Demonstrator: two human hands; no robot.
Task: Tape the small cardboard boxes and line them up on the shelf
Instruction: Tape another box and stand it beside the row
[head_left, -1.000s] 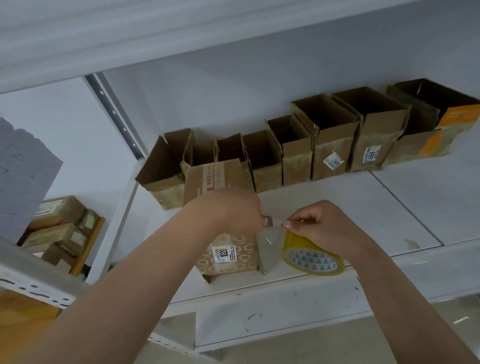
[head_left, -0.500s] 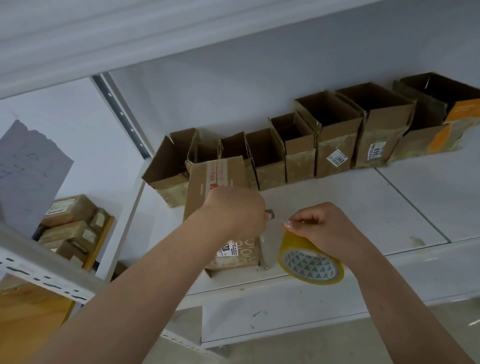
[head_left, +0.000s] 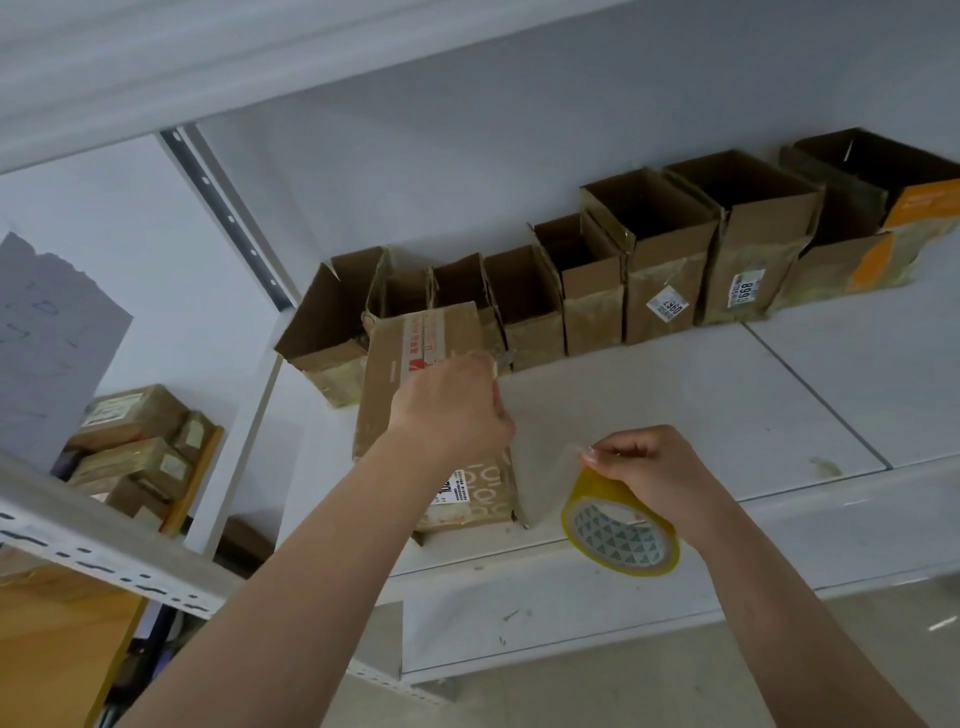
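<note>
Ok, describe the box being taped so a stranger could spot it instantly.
On the white shelf, a row of open boxes lines the back wall. The box being taped lies nearer the front edge, under the left hand. Unlike the others, it is closed.

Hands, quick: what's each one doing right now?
Left hand: on the box, fingers curled, pinching the tape's free end.
Right hand: gripping the tape roll.
</note>
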